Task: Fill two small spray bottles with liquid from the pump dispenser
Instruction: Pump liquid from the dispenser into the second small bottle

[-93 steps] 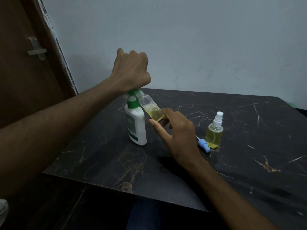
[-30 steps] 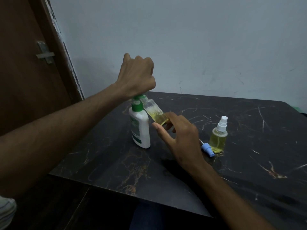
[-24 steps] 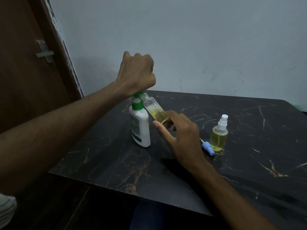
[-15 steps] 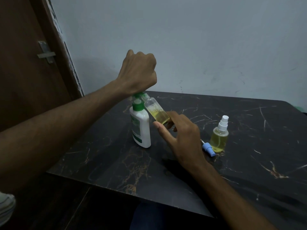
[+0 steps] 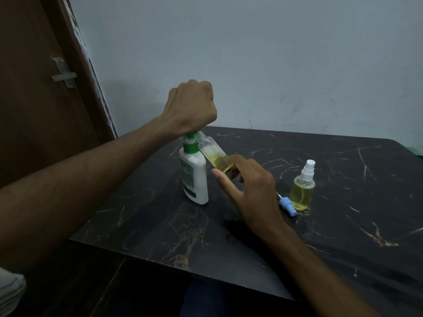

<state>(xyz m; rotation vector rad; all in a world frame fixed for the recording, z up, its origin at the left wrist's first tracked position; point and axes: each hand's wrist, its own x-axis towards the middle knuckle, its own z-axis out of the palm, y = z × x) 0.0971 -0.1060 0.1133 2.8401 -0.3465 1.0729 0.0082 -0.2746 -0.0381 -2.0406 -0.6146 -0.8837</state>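
Roughly halfway: one capped spray bottle (image 5: 301,191) stands full on the worktop (image 5: 343,225), while the right hand (image 5: 249,191) grips a tilted, part-filled second bottle (image 5: 216,155) under the pump dispenser (image 5: 194,177), the fisted left hand (image 5: 191,106) atop its pump.

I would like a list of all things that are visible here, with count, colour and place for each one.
pump dispenser: 1, white with green pump, table's left part
open spray bottle: 1, clear, partly filled yellow, tilted at the pump
capped spray bottle: 1, yellow liquid, white cap, right of centre
spray cap: 1, blue, lying beside capped bottle
table: 1, black marble
door: 1, brown, left
left hand: fist on pump
right hand: holding open bottle
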